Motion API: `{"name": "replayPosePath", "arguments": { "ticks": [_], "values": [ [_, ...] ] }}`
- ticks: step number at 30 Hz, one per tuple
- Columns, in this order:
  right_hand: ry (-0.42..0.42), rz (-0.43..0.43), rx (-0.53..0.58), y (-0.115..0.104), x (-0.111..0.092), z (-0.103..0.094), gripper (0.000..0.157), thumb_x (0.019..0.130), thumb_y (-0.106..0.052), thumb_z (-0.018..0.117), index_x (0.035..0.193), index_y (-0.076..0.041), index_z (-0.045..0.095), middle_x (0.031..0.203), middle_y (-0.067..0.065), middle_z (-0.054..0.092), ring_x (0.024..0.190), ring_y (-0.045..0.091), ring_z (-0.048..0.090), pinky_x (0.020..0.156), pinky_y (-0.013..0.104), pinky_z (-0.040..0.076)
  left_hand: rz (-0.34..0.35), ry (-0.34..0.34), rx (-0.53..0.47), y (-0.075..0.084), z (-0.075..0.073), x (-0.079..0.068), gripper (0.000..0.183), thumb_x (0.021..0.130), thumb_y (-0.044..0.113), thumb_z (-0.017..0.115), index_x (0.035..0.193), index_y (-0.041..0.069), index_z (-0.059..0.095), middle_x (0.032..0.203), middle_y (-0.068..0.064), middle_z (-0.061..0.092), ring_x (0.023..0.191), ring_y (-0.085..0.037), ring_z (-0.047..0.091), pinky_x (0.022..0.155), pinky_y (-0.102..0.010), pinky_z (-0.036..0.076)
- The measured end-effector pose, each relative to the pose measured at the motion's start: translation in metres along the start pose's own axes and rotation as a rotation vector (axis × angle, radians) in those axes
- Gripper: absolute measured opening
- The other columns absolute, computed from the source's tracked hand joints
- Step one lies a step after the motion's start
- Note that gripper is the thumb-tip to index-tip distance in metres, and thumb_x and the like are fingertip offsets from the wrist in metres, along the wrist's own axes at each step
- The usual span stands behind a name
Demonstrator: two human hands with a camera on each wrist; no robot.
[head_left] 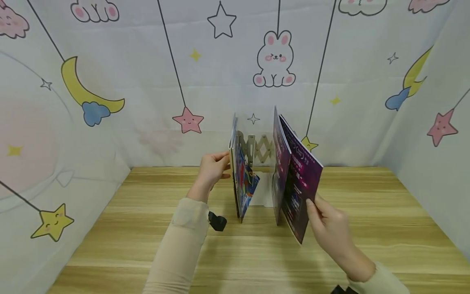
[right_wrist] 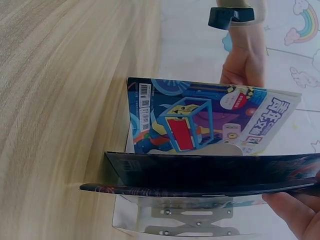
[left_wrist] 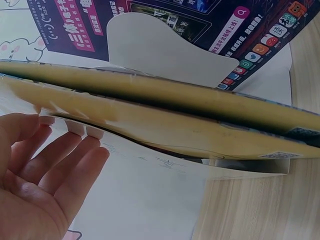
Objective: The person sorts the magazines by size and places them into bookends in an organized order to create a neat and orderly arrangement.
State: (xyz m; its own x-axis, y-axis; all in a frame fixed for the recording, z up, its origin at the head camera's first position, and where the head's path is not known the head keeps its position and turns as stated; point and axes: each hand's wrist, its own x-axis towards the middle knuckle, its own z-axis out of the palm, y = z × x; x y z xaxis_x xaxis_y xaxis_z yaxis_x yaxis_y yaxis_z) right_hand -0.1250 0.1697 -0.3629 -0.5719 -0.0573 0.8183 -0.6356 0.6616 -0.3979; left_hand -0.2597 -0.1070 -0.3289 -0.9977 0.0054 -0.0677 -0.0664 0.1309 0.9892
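A dark purple magazine point(head_left: 302, 179) stands upright and tilted, its right edge pinched between the thumb and fingers of my right hand point(head_left: 330, 224). Another dark purple magazine point(head_left: 280, 163) stands just left of it, a narrow gap between them. My left hand point(left_wrist: 50, 175) has its fingers extended, fingertips against the outer face of a white end plate point(left_wrist: 150, 150) of an expanding book rack. Against that plate's inner side stand two thin magazines point(left_wrist: 175, 125). The blue one's colourful cover point(right_wrist: 190, 117) faces the purple pair in the right wrist view.
Between the two groups runs the rack's metal scissor lattice point(head_left: 262, 149), in front of the white cloth backdrop point(head_left: 235, 94). A wooden table point(head_left: 249, 261) lies underneath. Black wrist-camera mounts point(head_left: 218, 221) sit on the sleeves.
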Motion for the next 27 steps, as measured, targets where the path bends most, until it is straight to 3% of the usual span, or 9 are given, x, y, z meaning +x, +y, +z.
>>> {"name": "replayPosePath", "arguments": {
  "ticks": [7, 11, 14, 20, 27],
  "values": [
    [-0.003, -0.021, 0.028, 0.007, 0.0, 0.006, 0.034, 0.078, 0.011, 0.064, 0.112, 0.005, 0.067, 0.097, 0.023, 0.07, 0.072, -0.007, 0.058, 0.051, 0.006, 0.045, -0.005, 0.006, 0.006, 0.003, 0.002, -0.001, 0.035, 0.099, 0.018, 0.048, 0.132, 0.01, 0.056, 0.14, -0.012, 0.05, 0.11, -0.029, 0.062, 0.082, -0.043, 0.057],
    [-0.024, 0.005, 0.085, 0.009, 0.001, 0.01, 0.03, 0.08, 0.012, 0.063, 0.109, 0.006, 0.068, 0.1, 0.023, 0.069, 0.079, -0.01, 0.059, 0.056, 0.004, 0.046, -0.005, 0.006, 0.008, 0.004, 0.002, -0.001, 0.035, 0.099, 0.019, 0.048, 0.132, 0.01, 0.056, 0.139, -0.012, 0.051, 0.11, -0.029, 0.062, 0.084, -0.045, 0.056],
    [-0.038, 0.021, 0.125, 0.01, 0.001, 0.012, 0.03, 0.081, 0.013, 0.062, 0.109, 0.007, 0.068, 0.099, 0.023, 0.07, 0.087, -0.004, 0.063, 0.062, 0.006, 0.051, -0.005, 0.006, 0.01, 0.003, 0.002, -0.001, 0.035, 0.099, 0.019, 0.048, 0.132, 0.009, 0.056, 0.139, -0.012, 0.051, 0.111, -0.03, 0.062, 0.085, -0.045, 0.055],
    [-0.079, 0.046, 0.145, 0.013, 0.002, 0.013, 0.03, 0.08, 0.013, 0.064, 0.109, 0.006, 0.068, 0.093, 0.02, 0.072, 0.076, 0.004, 0.067, 0.057, 0.009, 0.051, -0.006, 0.008, 0.014, 0.002, 0.003, 0.001, 0.035, 0.099, 0.019, 0.048, 0.132, 0.009, 0.056, 0.14, -0.013, 0.05, 0.113, -0.03, 0.061, 0.085, -0.046, 0.055],
    [-0.167, 0.116, 0.127, 0.018, 0.007, 0.01, 0.027, 0.087, 0.006, 0.061, 0.113, 0.004, 0.067, 0.095, 0.021, 0.071, 0.058, 0.015, 0.067, 0.051, 0.01, 0.05, -0.006, 0.022, 0.021, 0.003, 0.003, 0.002, 0.035, 0.098, 0.017, 0.048, 0.131, 0.008, 0.057, 0.138, -0.013, 0.052, 0.112, -0.03, 0.062, 0.082, -0.043, 0.057]
  ]
}}
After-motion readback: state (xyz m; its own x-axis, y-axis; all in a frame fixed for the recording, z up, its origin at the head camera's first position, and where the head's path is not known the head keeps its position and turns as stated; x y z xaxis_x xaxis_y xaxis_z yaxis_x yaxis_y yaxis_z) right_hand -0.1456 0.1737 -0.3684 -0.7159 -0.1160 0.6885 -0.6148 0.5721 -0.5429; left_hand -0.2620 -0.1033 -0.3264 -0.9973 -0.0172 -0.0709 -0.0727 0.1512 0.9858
